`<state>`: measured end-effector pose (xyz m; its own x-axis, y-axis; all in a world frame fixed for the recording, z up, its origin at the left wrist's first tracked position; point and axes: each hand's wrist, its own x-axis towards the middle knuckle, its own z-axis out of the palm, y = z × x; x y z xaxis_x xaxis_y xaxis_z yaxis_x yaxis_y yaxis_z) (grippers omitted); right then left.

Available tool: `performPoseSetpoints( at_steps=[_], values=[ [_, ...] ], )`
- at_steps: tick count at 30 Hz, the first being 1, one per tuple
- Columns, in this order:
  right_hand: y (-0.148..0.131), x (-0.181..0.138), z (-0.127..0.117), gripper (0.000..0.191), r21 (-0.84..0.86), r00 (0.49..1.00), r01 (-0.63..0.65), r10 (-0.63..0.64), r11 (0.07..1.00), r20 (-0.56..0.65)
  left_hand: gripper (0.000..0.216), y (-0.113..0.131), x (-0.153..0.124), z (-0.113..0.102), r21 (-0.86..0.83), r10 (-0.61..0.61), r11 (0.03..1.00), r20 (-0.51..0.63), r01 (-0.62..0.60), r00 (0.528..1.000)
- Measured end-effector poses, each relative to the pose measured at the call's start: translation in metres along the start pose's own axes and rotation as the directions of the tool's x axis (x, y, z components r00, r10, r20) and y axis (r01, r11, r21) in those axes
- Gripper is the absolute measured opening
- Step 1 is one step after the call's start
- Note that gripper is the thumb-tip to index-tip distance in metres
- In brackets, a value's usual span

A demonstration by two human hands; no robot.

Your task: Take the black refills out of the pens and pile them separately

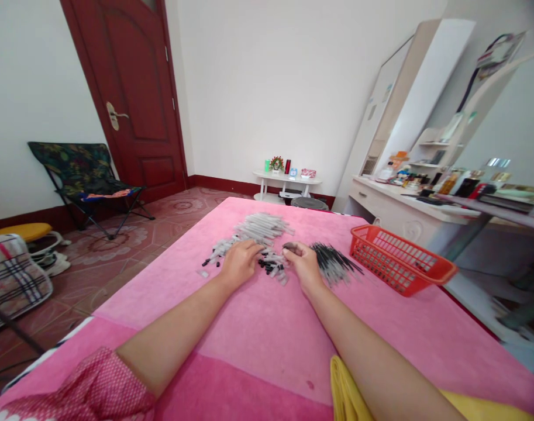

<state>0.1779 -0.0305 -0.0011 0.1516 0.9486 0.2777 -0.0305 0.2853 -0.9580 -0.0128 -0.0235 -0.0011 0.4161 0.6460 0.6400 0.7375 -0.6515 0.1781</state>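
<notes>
On the pink cloth, my left hand [241, 261] reaches to the pile of small parts, its fingers curled together; whatever they pinch is hidden. To its right, my right hand [303, 263] has thumb and fingers closed around something small and dark that is too blurred to name. Between the hands lie small clear and black cap-like pieces [273, 264]. Beyond them is a heap of pale, translucent pen-like tubes [263, 224]. Beside my right hand rests a bundle of thin sticks with black ends [337, 262], resembling pen refills.
A red plastic basket [400, 263] stands on the right of the pink-covered table [258, 339]. Yellow cloth [348, 389] lies by my right forearm. Farther off are a folding chair [86, 175], a low white table [267, 175] and a dressing table [393, 196] with bottles.
</notes>
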Motion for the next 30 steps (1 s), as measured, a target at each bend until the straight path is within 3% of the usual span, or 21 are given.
performPoseSetpoints(
  at_steps=[5,11,30],
  values=[
    [0.0032,-0.0060,0.0070,0.026,0.044,0.989,-0.106,0.101,0.993,0.104,0.025,0.0016,0.0001,-0.0001,0.008,0.008,1.000,0.018,-0.008,1.000],
    [0.0031,-0.0074,0.0093,0.026,0.054,0.986,-0.121,0.114,0.991,0.124,0.024,0.0040,-0.0006,0.0005,-0.014,0.041,0.999,0.028,-0.041,0.999],
    [0.0063,-0.0058,0.0085,0.020,-0.111,0.988,-0.003,0.020,0.994,0.151,0.025,0.0036,-0.0017,0.0024,-0.107,0.091,0.990,0.036,-0.087,0.995]
  ],
)
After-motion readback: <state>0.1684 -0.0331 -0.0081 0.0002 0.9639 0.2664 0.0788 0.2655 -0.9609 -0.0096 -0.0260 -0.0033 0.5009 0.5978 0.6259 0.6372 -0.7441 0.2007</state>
